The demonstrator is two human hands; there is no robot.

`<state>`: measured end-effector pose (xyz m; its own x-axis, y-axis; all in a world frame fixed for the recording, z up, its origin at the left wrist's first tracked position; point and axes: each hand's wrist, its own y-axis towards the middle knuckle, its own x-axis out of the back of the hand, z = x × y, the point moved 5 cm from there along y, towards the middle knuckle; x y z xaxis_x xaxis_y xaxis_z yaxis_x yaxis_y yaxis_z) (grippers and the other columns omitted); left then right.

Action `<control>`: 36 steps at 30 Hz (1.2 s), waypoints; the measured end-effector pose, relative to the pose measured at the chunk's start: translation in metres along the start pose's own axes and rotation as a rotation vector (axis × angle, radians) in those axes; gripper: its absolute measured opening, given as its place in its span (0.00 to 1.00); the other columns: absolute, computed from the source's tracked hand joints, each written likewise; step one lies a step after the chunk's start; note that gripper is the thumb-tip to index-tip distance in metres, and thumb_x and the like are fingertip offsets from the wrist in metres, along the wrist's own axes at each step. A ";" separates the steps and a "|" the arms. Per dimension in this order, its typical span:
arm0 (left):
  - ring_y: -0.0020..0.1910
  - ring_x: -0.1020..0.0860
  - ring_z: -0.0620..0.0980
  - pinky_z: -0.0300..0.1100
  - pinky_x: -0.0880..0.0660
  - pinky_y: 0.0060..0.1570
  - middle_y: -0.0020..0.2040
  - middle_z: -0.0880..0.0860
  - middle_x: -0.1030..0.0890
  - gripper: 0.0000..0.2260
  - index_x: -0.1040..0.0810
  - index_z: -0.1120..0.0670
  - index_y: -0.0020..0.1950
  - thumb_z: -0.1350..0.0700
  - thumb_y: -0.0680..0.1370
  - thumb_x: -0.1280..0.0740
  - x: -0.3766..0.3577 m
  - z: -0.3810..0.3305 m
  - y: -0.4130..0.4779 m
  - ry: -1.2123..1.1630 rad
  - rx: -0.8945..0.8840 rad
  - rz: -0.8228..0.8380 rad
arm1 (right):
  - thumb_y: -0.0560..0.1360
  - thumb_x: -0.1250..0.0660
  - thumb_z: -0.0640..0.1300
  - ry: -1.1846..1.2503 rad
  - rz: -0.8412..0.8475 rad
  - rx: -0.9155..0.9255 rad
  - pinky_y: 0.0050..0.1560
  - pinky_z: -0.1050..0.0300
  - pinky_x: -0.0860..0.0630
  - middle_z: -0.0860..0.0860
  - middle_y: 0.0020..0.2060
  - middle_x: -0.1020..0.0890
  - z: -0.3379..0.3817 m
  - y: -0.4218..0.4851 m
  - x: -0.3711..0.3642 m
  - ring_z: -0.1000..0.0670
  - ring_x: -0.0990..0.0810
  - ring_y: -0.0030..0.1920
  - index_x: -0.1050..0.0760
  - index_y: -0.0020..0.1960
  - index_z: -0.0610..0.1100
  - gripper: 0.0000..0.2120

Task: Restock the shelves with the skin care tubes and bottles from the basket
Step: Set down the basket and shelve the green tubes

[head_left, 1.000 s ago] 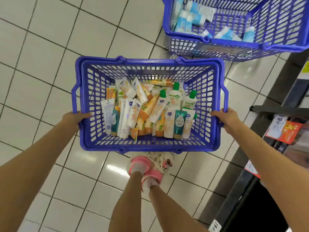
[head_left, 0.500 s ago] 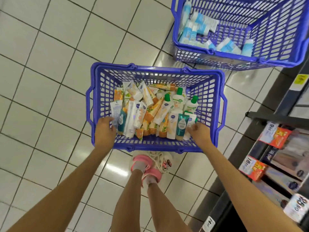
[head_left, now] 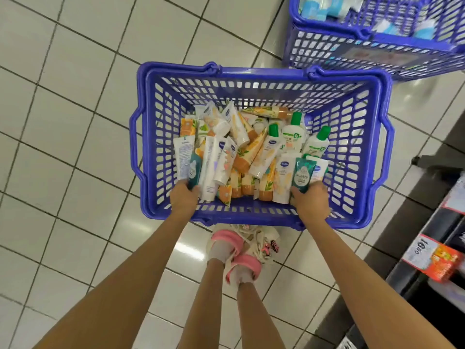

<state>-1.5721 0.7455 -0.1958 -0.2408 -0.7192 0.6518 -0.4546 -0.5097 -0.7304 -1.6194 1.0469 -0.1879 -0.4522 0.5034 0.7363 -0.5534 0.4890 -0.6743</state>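
Observation:
A blue plastic basket (head_left: 251, 73) stands on the tiled floor in front of me, holding several white, orange and green skin care tubes and green-capped bottles (head_left: 292, 137). Both hands reach inside at its near wall. My left hand (head_left: 183, 199) grips the lower end of a dark green tube (head_left: 195, 171) at the pile's left edge, beside a white tube (head_left: 185, 157). My right hand (head_left: 310, 201) grips another dark green tube (head_left: 303, 175) on the right of the pile. The fingertips of both hands are hidden behind the tubes.
A second blue basket (head_left: 372, 55) with light blue tubes stands at the far right. Dark shelving (head_left: 415, 278) with red and white price tags (head_left: 435, 258) runs along the right edge. My feet in pink sandals (head_left: 235, 250) stand just behind the basket.
My hands left the basket's side handles and moved inside it. Each has since closed on a dark green tube at the near side of the pile.

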 end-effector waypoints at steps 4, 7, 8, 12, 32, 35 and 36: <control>0.58 0.25 0.62 0.48 0.31 0.58 0.58 0.64 0.23 0.16 0.27 0.67 0.61 0.58 0.77 0.36 -0.007 0.004 0.012 -0.110 0.099 -0.043 | 0.74 0.33 0.47 0.211 0.039 -0.002 0.48 0.48 0.26 0.40 0.55 0.22 -0.013 0.007 0.004 0.40 0.23 0.54 0.33 0.60 0.36 0.21; 0.59 0.25 0.61 0.48 0.30 0.59 0.58 0.65 0.22 0.17 0.27 0.66 0.61 0.60 0.75 0.34 -0.003 0.009 0.019 -0.101 0.126 -0.047 | 0.74 0.34 0.43 0.400 0.032 -0.046 0.44 0.54 0.29 0.39 0.54 0.22 -0.021 0.007 0.009 0.40 0.22 0.53 0.33 0.60 0.34 0.19; 0.59 0.25 0.61 0.49 0.31 0.60 0.58 0.65 0.22 0.16 0.26 0.66 0.61 0.61 0.75 0.33 -0.001 0.010 0.021 -0.095 0.121 -0.031 | 0.75 0.34 0.42 0.433 0.029 -0.048 0.44 0.55 0.30 0.40 0.55 0.22 -0.022 0.008 0.011 0.41 0.23 0.53 0.33 0.61 0.34 0.19; 0.60 0.26 0.61 0.50 0.31 0.63 0.60 0.65 0.24 0.18 0.29 0.65 0.63 0.61 0.75 0.34 0.002 0.015 0.023 -0.105 0.111 0.068 | 0.77 0.37 0.40 0.570 0.105 -0.006 0.43 0.59 0.28 0.46 0.53 0.23 -0.017 0.011 0.010 0.49 0.24 0.48 0.32 0.64 0.40 0.17; 0.62 0.27 0.56 0.53 0.32 0.65 0.64 0.58 0.26 0.16 0.33 0.61 0.68 0.61 0.80 0.42 0.063 -0.158 -0.160 -0.175 -0.379 0.489 | 0.78 0.40 0.38 1.386 0.503 -0.042 0.43 0.57 0.22 0.49 0.40 0.20 -0.001 -0.110 0.147 0.51 0.20 0.38 0.27 0.55 0.42 0.07; 0.59 0.26 0.50 0.42 0.28 0.57 0.62 0.54 0.25 0.16 0.34 0.58 0.69 0.60 0.81 0.44 0.067 -0.211 -0.210 -0.137 -0.539 0.589 | 0.79 0.42 0.39 1.540 0.456 0.009 0.40 0.59 0.23 0.49 0.39 0.22 -0.015 -0.135 0.193 0.52 0.23 0.36 0.30 0.58 0.43 0.08; 0.58 0.26 0.50 0.40 0.27 0.54 0.61 0.54 0.24 0.15 0.33 0.57 0.68 0.59 0.81 0.45 0.068 -0.227 -0.225 -0.112 -0.576 0.603 | 0.79 0.42 0.39 1.579 0.431 0.012 0.39 0.59 0.24 0.48 0.38 0.23 -0.022 -0.144 0.207 0.51 0.24 0.36 0.31 0.56 0.43 0.07</control>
<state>-1.6813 0.9185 0.0598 -0.5098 -0.8493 0.1371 -0.6497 0.2756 -0.7085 -1.6181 1.0966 0.0607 0.5523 0.7830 -0.2862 -0.5916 0.1262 -0.7963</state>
